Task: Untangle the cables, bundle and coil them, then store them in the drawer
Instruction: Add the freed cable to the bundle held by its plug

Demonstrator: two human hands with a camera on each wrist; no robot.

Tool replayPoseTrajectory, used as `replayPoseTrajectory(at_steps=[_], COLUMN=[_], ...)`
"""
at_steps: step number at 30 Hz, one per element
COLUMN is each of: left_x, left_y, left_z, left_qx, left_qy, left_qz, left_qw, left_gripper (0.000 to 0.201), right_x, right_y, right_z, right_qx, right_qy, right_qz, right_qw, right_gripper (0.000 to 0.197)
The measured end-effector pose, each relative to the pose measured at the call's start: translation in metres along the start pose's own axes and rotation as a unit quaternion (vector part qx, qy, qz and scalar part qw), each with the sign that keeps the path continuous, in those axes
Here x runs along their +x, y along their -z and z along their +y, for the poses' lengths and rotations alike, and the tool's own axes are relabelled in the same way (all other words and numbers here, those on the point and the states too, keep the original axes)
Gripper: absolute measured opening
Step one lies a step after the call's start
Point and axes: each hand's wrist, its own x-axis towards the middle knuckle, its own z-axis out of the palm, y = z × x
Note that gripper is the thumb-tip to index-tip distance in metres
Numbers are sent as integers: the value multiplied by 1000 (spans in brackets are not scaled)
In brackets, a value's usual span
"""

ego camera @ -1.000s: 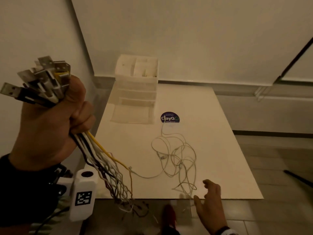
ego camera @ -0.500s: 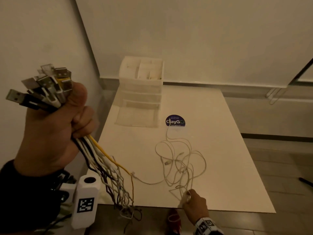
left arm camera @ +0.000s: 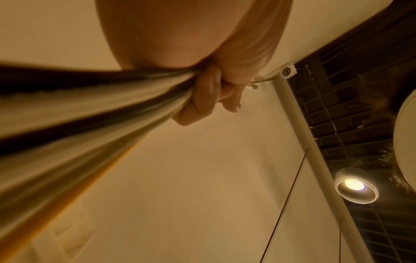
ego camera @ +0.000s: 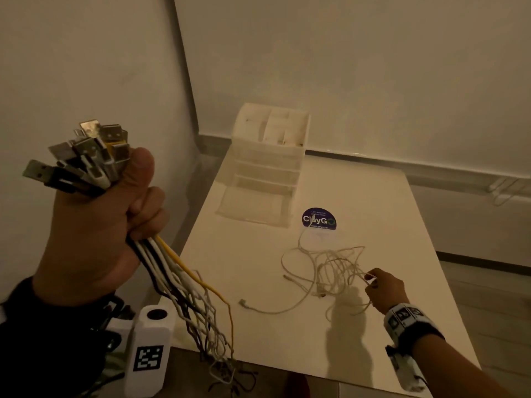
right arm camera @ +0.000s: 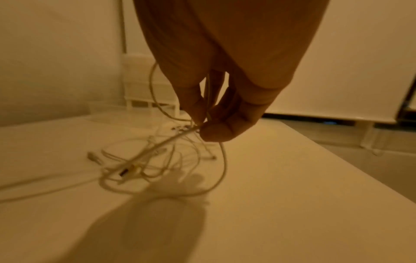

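My left hand [ego camera: 94,225], raised at the left of the head view, is clenched in a fist round a bundle of cables [ego camera: 175,271]; the USB plugs [ego camera: 86,156] fan out above my thumb, and the white, black and yellow leads hang from below the fist past the near left edge of the table [ego camera: 373,202]. In the left wrist view the same leads [left arm camera: 94,110] run blurred across the frame into my curled fingers [left arm camera: 209,92]. My right hand [ego camera: 383,288], over the right part of the table, pinches strands of the tangled white cables [ego camera: 333,268] between thumb and fingertips; the right wrist view shows the pinch [right arm camera: 202,122] with loops lifted from the tangle [right arm camera: 157,160], while the rest of it lies on the tabletop. One loose white lead [ego camera: 275,305] trails from the tangle toward the left, its connector end lying flat on the table. A white drawer unit [ego camera: 267,156] stands at the far left corner of the table against the wall, with its lowest drawer [ego camera: 253,208] pulled out toward me. A round dark sticker [ego camera: 319,219] lies on the tabletop just right of the drawer, one cable end resting on it. A white marker block [ego camera: 149,349] with a printed code sits at my left wrist
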Motion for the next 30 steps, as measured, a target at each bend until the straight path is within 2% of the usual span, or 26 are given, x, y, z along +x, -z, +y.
replayPoseTrajectory(at_steps=[4, 6, 8, 9, 10, 11, 13, 16, 19, 23, 27, 28, 30], left_x=[-3, -5, -7, -7, -8, -8, -9, -8, -7, -10, -11, -10, -9], left_y=[9, 12, 13, 13, 13, 13, 13, 11, 7, 6, 8, 8, 8], left_z=[4, 6, 5, 4, 2, 0, -4, -8, -11, -15, -17, -17, -18], left_qx=[2, 5, 8, 8, 7, 6, 4, 9, 11, 19, 18, 19, 24], left_qy=[11, 10, -12, -21, -26, -28, -27, -22, -15, -9, 2, 8, 27], left_qz=[17, 25, 25, 24, 22, 20, 20, 30, 27, 29, 63, 67, 81], left_qw=[1000, 1000, 1000, 999, 999, 999, 999, 999, 999, 999, 998, 998, 996], left_gripper=[66, 65, 57, 51, 47, 44, 40, 39, 38, 32, 24, 25, 34], right_x=[-3, -17, -42, -55, -67, -77, -88, -99, -106, -113, -116, -116, -116], right_y=[1, 15, 30, 30, 25, 13, -27, -97, -152, -178, -180, -176, -156], right_z=[12, 5, -12, -25, -40, -55, -82, -113, -126, -123, -109, -109, -120], right_qx=[84, 60, 33, 41, 54, 52, -17, -134, -231, -287, -314, -303, -212], right_qy=[-68, -80, -43, 7, 68, 129, 245, 329, 322, 282, 303, 298, 273], right_qz=[-25, 32, 152, 196, 210, 192, 98, -49, -115, -91, -91, -97, -109], right_qw=[994, 994, 987, 980, 974, 971, 964, 933, 911, 911, 895, 900, 932], right_gripper=[62, 73, 76, 72, 66, 59, 48, 45, 48, 44, 37, 35, 23])
